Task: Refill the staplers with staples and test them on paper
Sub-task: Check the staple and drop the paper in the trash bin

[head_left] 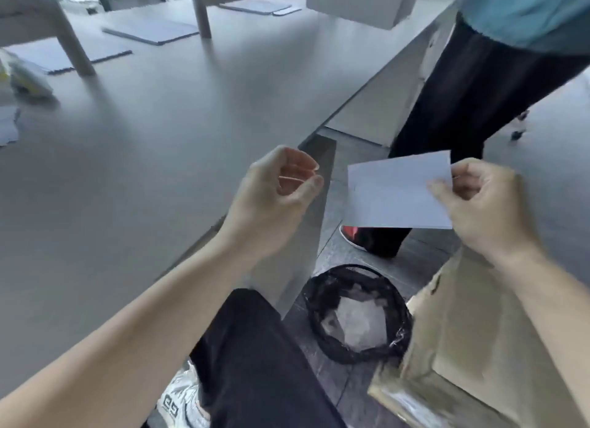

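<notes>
Head view looks down past the edge of the grey table (159,146) to the floor; our right hand (479,201) pinches a small sheet of paper (396,194) by its right edge, thumb in front and fingers curled behind, so the sheet hangs free in the air just beyond the waste bin (311,303); probably it is a test piece that we mean to drop there; our left hand (274,197) is apart from the paper, fingers curled, thumb near the forefinger tip; we cannot tell if it pinches something tiny; no stapler is visible; a cardboard box (463,338) stands beside the bin; another person (463,86) stands behind.
</notes>
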A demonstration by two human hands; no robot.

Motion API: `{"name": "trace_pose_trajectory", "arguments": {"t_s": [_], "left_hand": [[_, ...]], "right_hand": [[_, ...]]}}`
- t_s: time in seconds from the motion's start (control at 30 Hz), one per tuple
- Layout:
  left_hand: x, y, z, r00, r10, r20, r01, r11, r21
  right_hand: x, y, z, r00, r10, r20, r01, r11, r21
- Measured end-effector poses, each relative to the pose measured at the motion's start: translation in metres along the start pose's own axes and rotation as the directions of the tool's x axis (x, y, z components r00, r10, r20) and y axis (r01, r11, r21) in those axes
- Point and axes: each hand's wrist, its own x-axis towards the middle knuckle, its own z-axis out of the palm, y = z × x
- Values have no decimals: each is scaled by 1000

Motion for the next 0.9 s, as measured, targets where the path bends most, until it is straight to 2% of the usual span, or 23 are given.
{"name": "trace_pose_trajectory", "arguments": {"t_s": [0.17, 0.27, 0.33, 0.47, 0.7, 0.9], "left_hand": [[9, -26, 63, 972, -89, 218, 84, 996, 35], [9, -47, 86, 938, -156, 309, 151, 988, 42], [9, -63, 99, 916, -203, 345, 191, 979, 69], [3, -92, 106, 891, -281, 357, 266, 960, 90], [1, -125, 103, 877, -345, 335, 333, 938, 95], [13, -131, 114, 882, -339, 327, 330, 940, 86]], "right_hand": [[-17, 79, 15, 990, 124, 70, -96, 945, -314], [-34, 115, 42, 935, 291, 200, -169, 866, -471], [-46, 144, 69, 901, 335, 275, -153, 840, -520], [-70, 186, 124, 786, 468, 404, -163, 787, -595], [-90, 223, 171, 609, 601, 518, -58, 685, -727], [-82, 237, 183, 526, 685, 504, -90, 634, -768]]}}
